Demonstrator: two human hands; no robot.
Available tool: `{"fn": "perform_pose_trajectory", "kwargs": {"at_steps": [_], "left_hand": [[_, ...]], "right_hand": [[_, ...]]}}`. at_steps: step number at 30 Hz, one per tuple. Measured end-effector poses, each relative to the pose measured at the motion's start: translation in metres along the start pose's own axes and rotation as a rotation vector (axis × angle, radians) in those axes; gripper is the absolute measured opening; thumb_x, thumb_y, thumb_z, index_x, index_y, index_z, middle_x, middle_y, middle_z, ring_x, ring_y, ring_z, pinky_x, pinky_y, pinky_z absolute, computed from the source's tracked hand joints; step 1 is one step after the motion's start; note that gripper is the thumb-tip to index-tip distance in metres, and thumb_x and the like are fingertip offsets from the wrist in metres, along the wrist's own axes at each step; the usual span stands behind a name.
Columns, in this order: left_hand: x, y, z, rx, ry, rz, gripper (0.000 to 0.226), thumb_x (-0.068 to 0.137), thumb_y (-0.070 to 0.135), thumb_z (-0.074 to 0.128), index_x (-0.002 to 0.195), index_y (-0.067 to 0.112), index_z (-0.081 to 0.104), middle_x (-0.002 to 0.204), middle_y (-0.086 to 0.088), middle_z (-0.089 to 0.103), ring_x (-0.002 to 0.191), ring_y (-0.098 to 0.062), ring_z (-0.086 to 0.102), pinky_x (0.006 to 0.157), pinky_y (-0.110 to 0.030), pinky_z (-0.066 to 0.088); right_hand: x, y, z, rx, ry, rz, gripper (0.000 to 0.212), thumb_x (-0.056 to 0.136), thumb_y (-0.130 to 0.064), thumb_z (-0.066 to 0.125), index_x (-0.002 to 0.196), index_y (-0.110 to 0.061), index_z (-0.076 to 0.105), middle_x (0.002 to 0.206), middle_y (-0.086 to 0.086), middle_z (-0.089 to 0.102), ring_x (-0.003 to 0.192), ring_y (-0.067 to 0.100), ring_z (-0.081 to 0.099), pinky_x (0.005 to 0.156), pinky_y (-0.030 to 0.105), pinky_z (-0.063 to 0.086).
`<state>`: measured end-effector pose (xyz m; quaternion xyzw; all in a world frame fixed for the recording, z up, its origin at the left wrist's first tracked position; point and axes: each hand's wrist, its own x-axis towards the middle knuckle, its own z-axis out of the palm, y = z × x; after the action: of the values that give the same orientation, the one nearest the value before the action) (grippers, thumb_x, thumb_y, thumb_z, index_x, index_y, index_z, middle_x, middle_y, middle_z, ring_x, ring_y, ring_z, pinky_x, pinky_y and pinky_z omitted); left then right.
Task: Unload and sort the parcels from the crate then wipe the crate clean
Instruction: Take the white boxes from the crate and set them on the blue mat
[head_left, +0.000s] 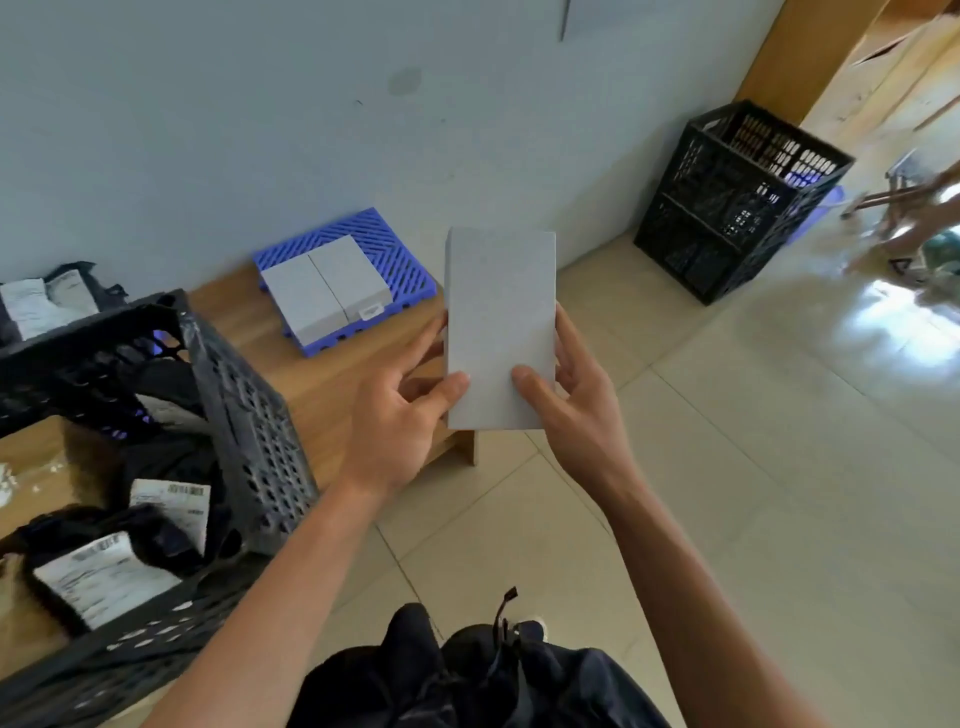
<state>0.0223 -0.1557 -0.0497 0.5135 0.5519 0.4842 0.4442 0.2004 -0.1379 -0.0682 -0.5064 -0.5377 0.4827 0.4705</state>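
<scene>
Both hands hold a flat, rectangular grey box (500, 327) upright in the air, its matte face slightly speckled and its edges crisp. The left hand (397, 410) has its thumb pressed on the box's lower front face and its fingers curled behind the left edge; the right hand (569, 400) mirrors it, thumb on the front, fingers wrapped round the right edge.

Just left of the box, and lower, a black plastic crate (249, 415) with perforated lattice walls stands on a wooden bench top (311, 374) of smooth pale-brown grain. Inside the crate lie soft black poly-bag parcels (109, 571), crumpled and glossy, with white printed barcode labels.

Beyond the box's left edge, on the same bench against the pale wall, a blue slatted plastic tray (395, 244) with diagonal ribs carries two more grey boxes (324, 291) lying flat, side by side and touching.

Well to the right of the held box, two black lattice crates (727, 202) are stacked on the glossy beige tiled floor (727, 441), near a wooden cabinet
</scene>
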Motion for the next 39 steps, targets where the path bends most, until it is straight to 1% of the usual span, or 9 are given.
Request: {"fn": "perform_pose_trajectory", "kwargs": {"at_steps": [4, 9, 14, 17, 21, 27, 30, 35, 39], "left_hand": [[0.020, 0.003, 0.046, -0.135, -0.041, -0.110, 0.052, 0.098, 0.007, 0.064, 0.143, 0.030, 0.055, 0.117, 0.017, 0.073, 0.105, -0.002, 0.070, 0.077, -0.019, 0.058], [0.050, -0.001, 0.073, -0.185, -0.051, -0.166, 0.056, 0.098, 0.001, 0.062, 0.149, 0.023, 0.051, 0.128, 0.007, 0.071, 0.112, -0.007, 0.069, 0.082, -0.024, 0.059], [0.085, -0.016, 0.081, -0.193, -0.020, -0.199, 0.055, 0.098, 0.003, 0.063, 0.147, 0.025, 0.053, 0.128, 0.007, 0.071, 0.112, -0.011, 0.070, 0.085, -0.031, 0.060], [0.115, -0.026, 0.076, -0.185, -0.013, -0.217, 0.053, 0.098, 0.008, 0.064, 0.146, 0.028, 0.055, 0.129, 0.008, 0.071, 0.118, -0.013, 0.068, 0.098, -0.041, 0.057], [0.172, -0.031, 0.066, -0.193, -0.070, -0.249, 0.054, 0.099, 0.011, 0.064, 0.149, 0.027, 0.052, 0.130, 0.004, 0.070, 0.119, -0.016, 0.067, 0.099, -0.046, 0.057], [0.247, -0.049, 0.042, -0.204, -0.097, -0.299, 0.054, 0.100, 0.014, 0.064, 0.150, 0.029, 0.049, 0.125, 0.005, 0.072, 0.116, -0.013, 0.068, 0.095, -0.037, 0.059], [0.276, -0.069, 0.023, -0.186, -0.067, -0.315, 0.055, 0.098, 0.016, 0.066, 0.149, 0.030, 0.051, 0.129, 0.010, 0.070, 0.119, -0.010, 0.065, 0.102, -0.040, 0.056], [0.301, -0.096, -0.006, -0.159, 0.008, -0.379, 0.060, 0.088, 0.034, 0.074, 0.144, 0.039, 0.053, 0.137, 0.013, 0.065, 0.126, -0.008, 0.061, 0.108, -0.043, 0.051], [0.319, -0.116, -0.024, -0.169, 0.098, -0.430, 0.056, 0.096, 0.019, 0.070, 0.148, 0.028, 0.052, 0.131, 0.018, 0.063, 0.120, 0.001, 0.060, 0.109, -0.034, 0.049]], "right_hand": [[0.011, 0.011, -0.048, 0.024, 0.032, 0.026, 0.070, 0.096, -0.016, 0.065, 0.157, -0.034, 0.036, 0.149, -0.010, 0.055, 0.129, 0.015, 0.059, 0.096, 0.035, 0.058], [0.034, 0.024, -0.075, 0.005, 0.055, 0.072, 0.063, 0.094, -0.021, 0.064, 0.152, -0.035, 0.044, 0.148, -0.014, 0.056, 0.126, 0.018, 0.062, 0.099, 0.049, 0.056], [0.067, 0.036, -0.076, -0.045, 0.035, 0.114, 0.061, 0.093, -0.028, 0.064, 0.150, -0.039, 0.046, 0.146, -0.015, 0.057, 0.123, 0.019, 0.064, 0.100, 0.053, 0.055], [0.094, 0.039, -0.071, -0.061, -0.004, 0.118, 0.065, 0.095, -0.024, 0.065, 0.153, -0.041, 0.041, 0.148, -0.018, 0.054, 0.124, 0.018, 0.062, 0.098, 0.053, 0.056], [0.139, 0.037, -0.064, -0.061, -0.007, 0.118, 0.068, 0.097, -0.014, 0.064, 0.155, -0.040, 0.039, 0.150, -0.019, 0.052, 0.124, 0.017, 0.063, 0.096, 0.050, 0.058], [0.212, 0.033, -0.044, 0.036, -0.055, 0.171, 0.067, 0.096, -0.003, 0.062, 0.156, -0.025, 0.041, 0.150, -0.009, 0.054, 0.118, 0.017, 0.067, 0.088, 0.033, 0.060], [0.242, 0.040, -0.024, 0.015, -0.087, 0.212, 0.071, 0.090, -0.012, 0.065, 0.156, -0.025, 0.040, 0.150, -0.007, 0.054, 0.118, 0.019, 0.067, 0.091, 0.038, 0.060], [0.285, 0.051, 0.011, 0.011, -0.133, 0.290, 0.058, 0.101, -0.004, 0.059, 0.154, -0.020, 0.042, 0.147, -0.007, 0.057, 0.113, 0.017, 0.071, 0.090, 0.037, 0.061], [0.322, 0.067, 0.035, 0.001, -0.200, 0.381, 0.056, 0.100, -0.004, 0.061, 0.151, -0.023, 0.048, 0.141, -0.009, 0.062, 0.109, 0.019, 0.073, 0.084, 0.036, 0.062]]}}
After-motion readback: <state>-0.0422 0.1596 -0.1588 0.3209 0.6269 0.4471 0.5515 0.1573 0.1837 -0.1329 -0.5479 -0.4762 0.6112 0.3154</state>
